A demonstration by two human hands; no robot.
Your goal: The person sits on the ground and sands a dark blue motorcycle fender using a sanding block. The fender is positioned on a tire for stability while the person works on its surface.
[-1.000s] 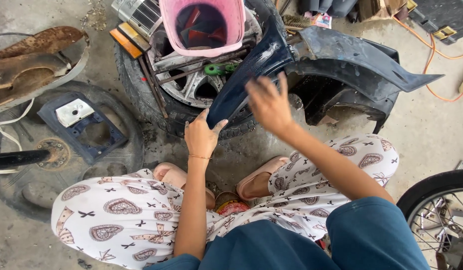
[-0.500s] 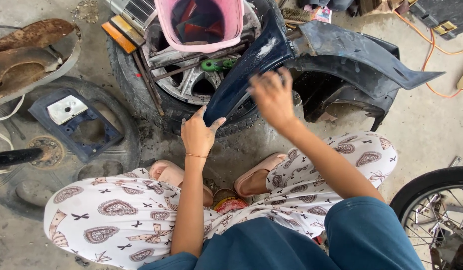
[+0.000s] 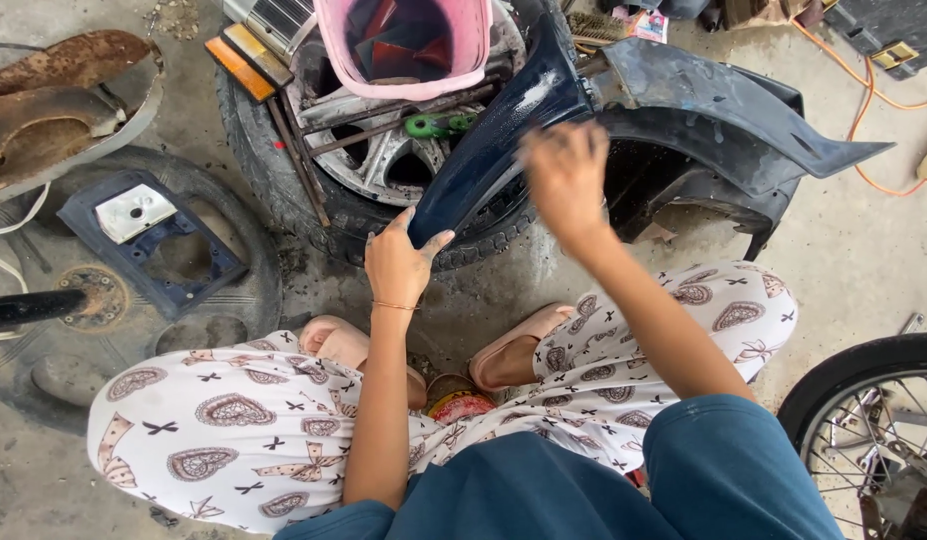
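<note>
A person squats on a concrete floor point(image 3: 863, 250), seen from above, with both bare hands on a dark blue motorcycle fender point(image 3: 503, 130). The fender slants from its lower end near the person's knees up toward the top edge of the floor, lying across a car tyre with an alloy wheel point(image 3: 383, 165). The left hand point(image 3: 398, 262) is closed around the fender's lower tip, thumb on 1 side and fingers on the other. The right hand point(image 3: 563, 175) lies higher up, pressed flat on the fender's upper face with fingers spread; it is blurred, so whether anything sits under the palm cannot be told. The 2 hands are apart along the panel.

A pink plastic bucket point(image 3: 403, 50) stands on the wheel, with a green-handled tool point(image 3: 438, 125) just below it. A larger black mudguard point(image 3: 723, 120) lies beside the fender toward the right edge of the floor. At the left, a blue plastic frame point(image 3: 148, 240) rests on a flat worn tyre point(image 3: 43, 370), with rusty metal pieces point(image 3: 53, 80) in the top left corner. A spoked motorcycle wheel point(image 3: 873, 430) shows at the bottom right corner. A small round tin point(image 3: 458, 400) sits between the person's pink sandals point(image 3: 513, 345).
</note>
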